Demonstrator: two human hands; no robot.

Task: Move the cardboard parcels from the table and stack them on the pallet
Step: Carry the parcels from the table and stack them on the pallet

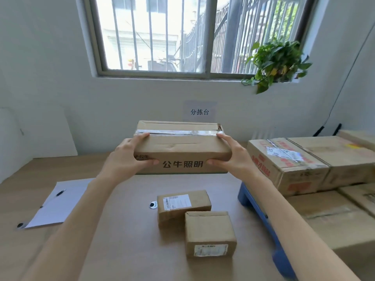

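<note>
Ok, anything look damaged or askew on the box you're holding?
The held box, gripped by the left hand and right hand, has a dented top and torn tape at its far right corner. On the pallet, the red-printed box has a crumpled label. Nothing spilled.

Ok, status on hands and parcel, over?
Left hand and right hand grip long parcel by its ends. Two small parcels sit on table. Nothing between it and the pallet.

A: anyone able to read the label on the nearest parcel? way too blurry for me

B: nope. also the blue pallet is mostly buried under boxes and runs off the bottom edge
</note>
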